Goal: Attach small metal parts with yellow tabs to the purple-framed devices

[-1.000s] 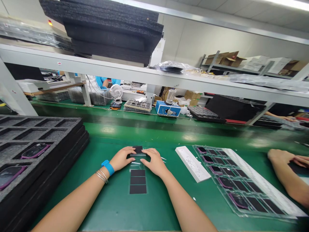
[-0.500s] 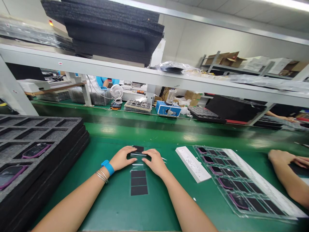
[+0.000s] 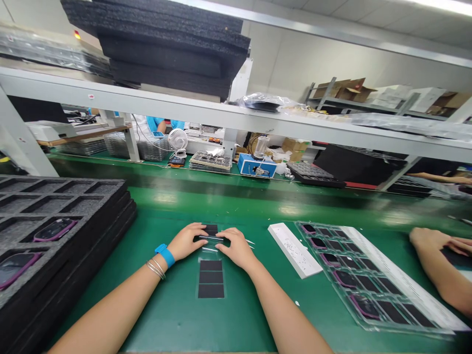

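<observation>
A clear strip of black rectangular pads (image 3: 210,278) lies lengthwise on the green mat in front of me. My left hand (image 3: 187,240) and my right hand (image 3: 236,247) both rest on its far end, fingers curled down and pinching a small dark piece (image 3: 211,237) with shiny clear film between them. Three black pads show on the strip nearer to me. A blue band and thin bangles sit on my left wrist.
Stacked black foam trays (image 3: 55,231) holding purple-rimmed parts stand at the left. A white bar (image 3: 294,249) and a clear tray of dark parts (image 3: 354,275) lie to the right. Another person's arm (image 3: 438,265) rests at the far right. A shelf (image 3: 221,118) runs overhead.
My fingertips have drawn closer together over the small dark piece at the strip's far end. The strip shifted slightly and back. Other things have not moved.
</observation>
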### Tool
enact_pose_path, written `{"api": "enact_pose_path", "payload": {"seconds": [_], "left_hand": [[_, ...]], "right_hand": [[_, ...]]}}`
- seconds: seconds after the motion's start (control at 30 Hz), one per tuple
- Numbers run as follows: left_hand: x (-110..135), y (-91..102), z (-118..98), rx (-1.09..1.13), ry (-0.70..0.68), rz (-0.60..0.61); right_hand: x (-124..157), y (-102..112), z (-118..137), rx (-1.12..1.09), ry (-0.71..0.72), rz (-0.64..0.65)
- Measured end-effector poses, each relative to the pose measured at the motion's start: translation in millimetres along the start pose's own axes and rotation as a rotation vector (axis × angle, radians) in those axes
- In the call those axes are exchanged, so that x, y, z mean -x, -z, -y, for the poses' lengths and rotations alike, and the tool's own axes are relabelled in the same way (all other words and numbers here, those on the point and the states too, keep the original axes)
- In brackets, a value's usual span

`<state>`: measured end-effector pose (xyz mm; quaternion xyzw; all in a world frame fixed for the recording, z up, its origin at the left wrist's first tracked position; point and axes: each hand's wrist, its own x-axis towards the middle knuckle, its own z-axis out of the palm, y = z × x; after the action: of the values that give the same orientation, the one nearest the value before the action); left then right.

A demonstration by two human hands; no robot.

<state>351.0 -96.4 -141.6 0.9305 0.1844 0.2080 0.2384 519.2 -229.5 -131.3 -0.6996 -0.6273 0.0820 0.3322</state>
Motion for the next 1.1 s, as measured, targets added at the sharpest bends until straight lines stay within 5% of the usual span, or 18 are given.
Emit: {"api": "enact_pose_path", "payload": {"seconds": [1.1], "left_hand": [[-0.3, -0.7, -2.5, 0.029, -0.014, 0.011]], "right_hand": [[0.8, 0.4, 1.2, 0.02, -0.022, 0.069]]}}
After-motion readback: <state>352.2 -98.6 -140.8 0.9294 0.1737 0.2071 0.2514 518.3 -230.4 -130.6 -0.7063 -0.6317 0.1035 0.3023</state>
